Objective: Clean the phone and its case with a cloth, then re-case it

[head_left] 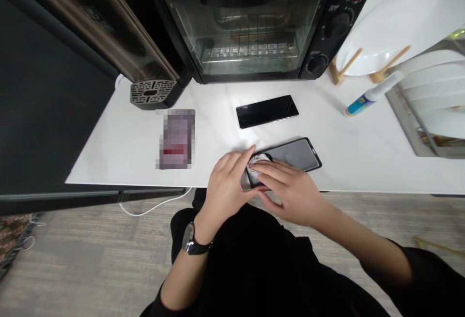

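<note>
On the front edge of the white counter lies a black-rimmed phone case [296, 155], with its grey inner side up. A black-and-white piece with a picture [260, 158] lies in its left end, partly hidden by fingers. My left hand [227, 176] holds that left end, index finger at the far corner and thumb at the near edge. My right hand [290, 188] reaches in from the right, its fingers pressed on the case and the picture piece, its thumb at the near edge. A black phone [268, 112] rests screen up just beyond the case, apart from both hands.
A toaster oven [250, 31] stands at the back, beside a machine with a drip tray [152, 92]. A blurred-out purple packet [177, 138] lies left. To the right are a spray bottle [370, 97], a wooden plate stand [339, 72] and a dish rack [410, 128].
</note>
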`<state>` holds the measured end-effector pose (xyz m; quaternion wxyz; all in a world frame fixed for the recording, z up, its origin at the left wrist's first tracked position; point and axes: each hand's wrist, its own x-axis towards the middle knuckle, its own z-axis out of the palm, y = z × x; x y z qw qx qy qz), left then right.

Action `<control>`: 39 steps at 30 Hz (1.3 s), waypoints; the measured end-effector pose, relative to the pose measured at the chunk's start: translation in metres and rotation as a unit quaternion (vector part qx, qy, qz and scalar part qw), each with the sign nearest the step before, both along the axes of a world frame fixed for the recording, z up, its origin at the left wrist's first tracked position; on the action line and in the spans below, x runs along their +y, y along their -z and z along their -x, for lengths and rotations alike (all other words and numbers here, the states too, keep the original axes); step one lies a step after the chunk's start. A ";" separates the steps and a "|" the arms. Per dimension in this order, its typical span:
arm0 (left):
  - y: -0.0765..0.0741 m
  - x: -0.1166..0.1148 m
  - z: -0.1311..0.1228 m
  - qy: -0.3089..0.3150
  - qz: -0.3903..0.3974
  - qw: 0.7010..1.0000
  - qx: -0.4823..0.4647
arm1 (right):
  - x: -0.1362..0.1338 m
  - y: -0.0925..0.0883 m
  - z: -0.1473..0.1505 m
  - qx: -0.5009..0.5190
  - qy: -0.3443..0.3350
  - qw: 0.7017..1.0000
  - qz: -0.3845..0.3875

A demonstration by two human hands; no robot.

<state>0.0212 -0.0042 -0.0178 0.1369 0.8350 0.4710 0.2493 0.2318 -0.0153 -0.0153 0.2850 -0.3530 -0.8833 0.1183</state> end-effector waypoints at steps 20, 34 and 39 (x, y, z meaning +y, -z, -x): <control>-0.005 0.035 0.015 0.103 0.039 0.994 -0.004 | 0.030 -0.007 -0.029 -0.153 -0.112 0.981 -0.037; -0.006 0.029 0.007 0.074 0.033 0.997 -0.003 | 0.009 -0.011 -0.079 -0.130 -0.125 0.984 0.002; -0.005 0.029 0.010 0.060 0.036 0.997 0.021 | 0.029 -0.003 -0.025 -0.129 -0.111 0.985 -0.016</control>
